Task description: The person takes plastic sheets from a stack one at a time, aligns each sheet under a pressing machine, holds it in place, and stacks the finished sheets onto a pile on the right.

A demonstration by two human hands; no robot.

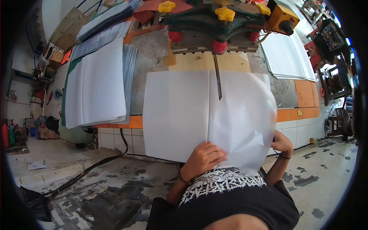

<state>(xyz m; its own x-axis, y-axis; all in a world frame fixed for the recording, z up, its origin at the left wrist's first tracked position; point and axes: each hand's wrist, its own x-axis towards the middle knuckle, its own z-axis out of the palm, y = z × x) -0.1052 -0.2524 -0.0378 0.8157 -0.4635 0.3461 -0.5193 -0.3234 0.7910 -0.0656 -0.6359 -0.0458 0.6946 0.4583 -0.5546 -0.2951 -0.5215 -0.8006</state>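
Observation:
A large white sheet (176, 111), partly see-through, with a crease down its middle, spreads in front of me over the table's near edge. My left hand (207, 156) has its fingers curled on the sheet's lower edge, near the crease. At the right edge, my right hand (282, 142) is closed on the sheet, its fingertips partly hidden behind it. The right half bulges and wrinkles between my hands. A thin dark metal strip (218, 78) points from the machine toward me, over the upper part of the sheet.
A green metal machine (195, 26) with yellow knobs and red round feet stands at the table's middle. A yellow control box (283, 18) is beside it. Stacks of white sheets lie left (100, 86) and right (287, 55). A black cable (90, 168) runs along the floor.

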